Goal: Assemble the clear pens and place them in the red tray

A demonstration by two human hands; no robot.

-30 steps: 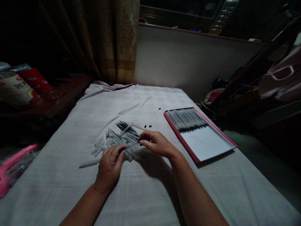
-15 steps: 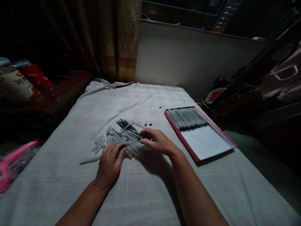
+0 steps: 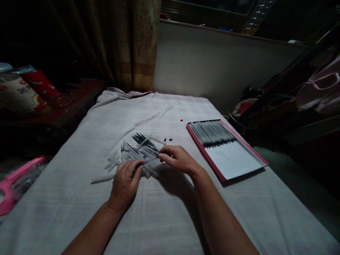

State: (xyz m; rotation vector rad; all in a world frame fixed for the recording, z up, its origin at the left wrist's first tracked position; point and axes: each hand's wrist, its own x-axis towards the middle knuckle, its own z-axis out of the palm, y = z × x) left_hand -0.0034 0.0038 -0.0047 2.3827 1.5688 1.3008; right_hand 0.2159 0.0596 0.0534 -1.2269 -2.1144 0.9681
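Between my two hands stretches a slim pen [image 3: 151,160] with a clear barrel. My left hand [image 3: 125,180] is closed around its near end, fingers curled. The thumb and fingertips of my right hand [image 3: 178,159] pinch its far end. Just beyond and below them lies a heap of clear pen barrels [image 3: 129,154]. Dark refills with pointed tips [image 3: 143,139] stick out at the heap's far side. To the right, a red-edged shallow box [image 3: 209,161] holds a row of pens [image 3: 214,132] with dark ends.
Two small black pieces [image 3: 168,140] and a red one [image 3: 181,120] lie on the pale cloth [image 3: 156,219]. A loose white tube [image 3: 102,179] rests left of my hand. At left are a side table [image 3: 63,113] with containers and a pink-handled item [image 3: 16,184].
Both hands keep their hold on the pen with hardly any movement. The whole view has shifted very slightly.
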